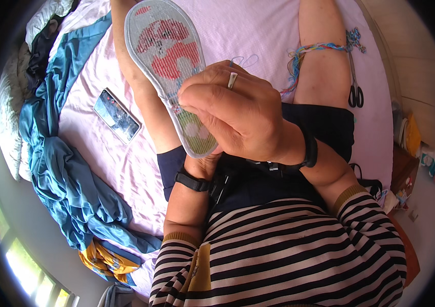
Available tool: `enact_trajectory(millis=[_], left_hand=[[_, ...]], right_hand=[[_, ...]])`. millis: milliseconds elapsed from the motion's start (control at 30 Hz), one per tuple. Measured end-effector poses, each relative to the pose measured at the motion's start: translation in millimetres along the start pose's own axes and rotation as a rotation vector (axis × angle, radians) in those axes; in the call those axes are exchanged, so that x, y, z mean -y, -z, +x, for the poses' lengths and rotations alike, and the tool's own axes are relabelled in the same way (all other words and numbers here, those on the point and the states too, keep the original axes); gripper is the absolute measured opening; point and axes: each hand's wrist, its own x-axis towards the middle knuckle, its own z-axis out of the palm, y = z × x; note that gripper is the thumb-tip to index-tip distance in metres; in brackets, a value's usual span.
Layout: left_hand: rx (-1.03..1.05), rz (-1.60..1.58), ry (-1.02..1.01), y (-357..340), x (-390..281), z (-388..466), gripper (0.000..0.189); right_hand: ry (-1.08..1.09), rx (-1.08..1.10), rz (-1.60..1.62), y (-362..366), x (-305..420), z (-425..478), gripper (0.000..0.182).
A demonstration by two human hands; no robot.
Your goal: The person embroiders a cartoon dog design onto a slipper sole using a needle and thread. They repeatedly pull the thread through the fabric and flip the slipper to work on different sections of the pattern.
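An embroidered cloth insole [175,63] with a pale border and red, blue and green stitching is held up over my lap. My left hand [213,153] is mostly hidden behind its narrow end, holding it from below. Over its middle, my right hand [236,111], with a ring, has thumb and forefinger pinched together at the stitched face. A loop of blue thread [250,60] rises behind the right knuckles; no needle can be made out. A braided bundle of coloured threads [317,47] lies across my right leg. Beside that leg lie scissors [355,90] with black handles.
A smartphone [117,116] lies on the pink bed sheet [236,23] outside my left leg. A crumpled blue cloth [71,172] runs along the bed's left side, with an orange patterned cloth [106,259] below. Pillows [8,115] are at far left; a brown cabinet [404,169] stands at right.
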Motion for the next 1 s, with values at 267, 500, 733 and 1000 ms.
enact_trajectory(millis=[267, 500, 733, 1000], left_hand=[[-0.02, 0.014, -0.023, -8, -2, -1, 0.026], [-0.069, 0.028, -0.041, -14, -1, 3, 0.027], [-0.123, 0.052, -0.063, -21, -1, 8, 0.028], [-0.188, 0.106, -0.088, -33, -3, 12, 0.03]], right_hand=[[0.031, 0.022, 0.051, -4, 15, 1, 0.02], [0.047, 0.083, 0.028, -1, 21, 4, 0.019], [0.053, 0.113, 0.021, -1, 26, 7, 0.019], [0.07, 0.11, 0.007, -3, 24, 8, 0.019]])
